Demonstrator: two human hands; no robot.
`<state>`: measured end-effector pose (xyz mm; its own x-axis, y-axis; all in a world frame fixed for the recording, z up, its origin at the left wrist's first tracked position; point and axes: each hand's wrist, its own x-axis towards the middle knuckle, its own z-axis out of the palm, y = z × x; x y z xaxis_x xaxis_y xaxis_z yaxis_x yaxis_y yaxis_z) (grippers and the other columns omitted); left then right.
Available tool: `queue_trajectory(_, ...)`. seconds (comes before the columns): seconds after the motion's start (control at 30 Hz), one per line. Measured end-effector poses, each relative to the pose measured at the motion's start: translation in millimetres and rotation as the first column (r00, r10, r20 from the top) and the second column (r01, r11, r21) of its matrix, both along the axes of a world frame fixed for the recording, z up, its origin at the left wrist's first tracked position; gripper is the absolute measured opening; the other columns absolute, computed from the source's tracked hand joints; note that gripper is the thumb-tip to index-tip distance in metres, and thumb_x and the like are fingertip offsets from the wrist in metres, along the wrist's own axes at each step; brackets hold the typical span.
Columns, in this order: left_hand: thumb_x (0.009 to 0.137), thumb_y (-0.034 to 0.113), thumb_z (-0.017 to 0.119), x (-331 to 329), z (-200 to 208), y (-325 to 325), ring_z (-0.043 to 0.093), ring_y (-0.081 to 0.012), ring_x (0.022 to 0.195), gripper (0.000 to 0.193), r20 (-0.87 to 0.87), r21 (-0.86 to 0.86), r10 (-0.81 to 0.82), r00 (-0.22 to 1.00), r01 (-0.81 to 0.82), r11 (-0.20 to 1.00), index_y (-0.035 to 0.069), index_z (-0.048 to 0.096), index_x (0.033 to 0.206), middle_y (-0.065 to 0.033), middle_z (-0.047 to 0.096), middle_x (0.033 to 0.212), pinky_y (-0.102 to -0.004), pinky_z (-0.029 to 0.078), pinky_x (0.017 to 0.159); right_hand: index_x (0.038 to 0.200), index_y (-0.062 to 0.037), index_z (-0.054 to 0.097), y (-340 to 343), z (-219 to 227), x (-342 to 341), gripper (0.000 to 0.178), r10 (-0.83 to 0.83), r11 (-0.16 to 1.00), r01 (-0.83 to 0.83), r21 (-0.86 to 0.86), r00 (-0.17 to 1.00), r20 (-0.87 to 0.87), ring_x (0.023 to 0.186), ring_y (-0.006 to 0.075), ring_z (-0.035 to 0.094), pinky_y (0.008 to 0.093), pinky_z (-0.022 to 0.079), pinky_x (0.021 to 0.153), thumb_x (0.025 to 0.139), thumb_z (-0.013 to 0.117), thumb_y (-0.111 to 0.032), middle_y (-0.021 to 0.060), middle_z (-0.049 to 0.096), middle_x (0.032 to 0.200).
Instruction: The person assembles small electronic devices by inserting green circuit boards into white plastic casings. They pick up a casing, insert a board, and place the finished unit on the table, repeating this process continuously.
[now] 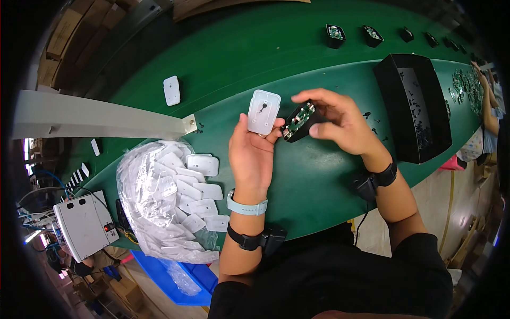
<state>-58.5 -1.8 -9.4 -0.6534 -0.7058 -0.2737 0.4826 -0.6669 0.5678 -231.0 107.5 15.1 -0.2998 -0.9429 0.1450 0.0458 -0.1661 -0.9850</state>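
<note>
My left hand [251, 151] is closed on a white plastic cover [271, 112], its inner face turned up. On that cover lies a small black piece [263, 108], too small to name. My right hand [344, 122] grips a black housing [304, 131] with a green circuit board [299, 120] inside, tilted beside the cover. The fingertips of my left hand reach the housing's near end; whether they also hold it I cannot tell. Left of my left wrist, a clear plastic bag [142, 196] spills many similar white covers [204, 165] onto the green table [308, 186].
A black open box [389, 101] with small dark parts stands at the right. Behind the table, a green belt [239, 50] carries filled housings [335, 36] and a white cover [171, 91]. A pale metal beam [101, 118] juts in from the left, above a blue bin [154, 271].
</note>
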Motion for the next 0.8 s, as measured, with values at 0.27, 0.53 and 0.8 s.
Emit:
queue_trajectory(0.27,0.106,0.023,0.046,-6.0,1.4,5.2,0.064,-0.0358,0.116,0.04,-0.107,0.012,-0.048,0.993,0.049,0.999,-0.009,0.053,0.13,-0.0209,0.064,0.126,-0.043,0.05,0.102,0.117,-0.0028,0.055,1.4,-1.2,-2.3,0.027,-0.094,0.993,0.085,0.082,0.989,0.111,0.087,0.0081,0.06,0.0248,0.048,0.078,0.091,0.061,-0.001,0.0045,0.067,0.096)
queue_trajectory(0.53,0.104,0.014,0.05,-13.7,10.2,16.1,0.057,-0.0339,0.127,0.045,-0.039,-0.087,-0.085,0.996,0.081,0.993,-0.01,0.045,0.141,-0.0202,0.057,0.137,-0.0429,0.045,0.112,0.115,-0.0009,0.064,-0.3,-1.5,-2.9,0.028,-0.199,0.98,0.2,-0.002,0.975,-0.1,0.082,0.0113,0.065,0.0261,0.054,0.077,0.087,0.07,-0.004,0.0083,0.072,0.094)
queue_trajectory(0.8,0.1,0.006,0.058,-12.3,4.0,21.9,0.059,-0.0228,0.122,0.04,0.015,-0.086,-0.1,0.995,0.101,0.991,-0.006,0.053,0.138,-0.0151,0.06,0.133,-0.0394,0.046,0.109,0.108,-0.0009,0.067,-0.8,1.3,-0.6,0.029,-0.257,0.966,0.251,-0.062,0.908,-0.332,0.064,0.0103,0.06,0.0253,0.051,0.063,0.082,0.079,-0.009,0.0053,0.07,0.083)
